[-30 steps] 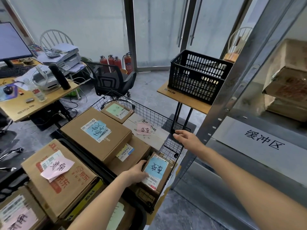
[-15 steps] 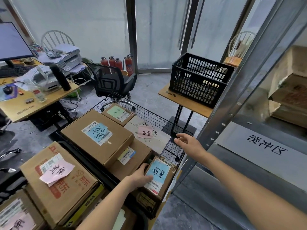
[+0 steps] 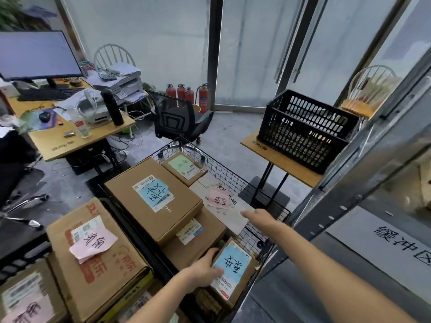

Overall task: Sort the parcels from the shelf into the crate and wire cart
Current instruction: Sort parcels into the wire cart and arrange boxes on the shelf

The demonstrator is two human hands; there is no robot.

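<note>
Head view looks down on a wire cart [image 3: 265, 201] packed with cardboard parcels. The left hand [image 3: 205, 269] rests on the near parcel [image 3: 233, 271], a small box with a blue label standing tilted in the cart's near right corner; the fingers lie along its left edge and over part of the label, though whether they curl round the box cannot be told. The right hand [image 3: 261, 219] hovers over the cart's right rim with fingers straight and loosely spread, holding nothing, just above a flat white parcel [image 3: 224, 206] that bears a pink note. Left of that lies a large box [image 3: 151, 199] with a blue label, stacked on a lower box [image 3: 193, 238]; a smaller box with a green label [image 3: 184, 167] sits at the cart's far end. Outside the cart, to the left, more boxes are piled, the top one [image 3: 93, 259] carrying a pink note. A black crate [image 3: 305, 129] stands on a small wooden table [image 3: 279, 159] to the right of the cart, well apart from both hands. The metal shelf [image 3: 363, 183] runs along the right edge, with a white sign [image 3: 391, 241] on its lower level. Farther off are a desk [image 3: 70, 141] with a monitor [image 3: 37, 54], a black chair [image 3: 179, 117] and red extinguishers [image 3: 186, 94].
</note>
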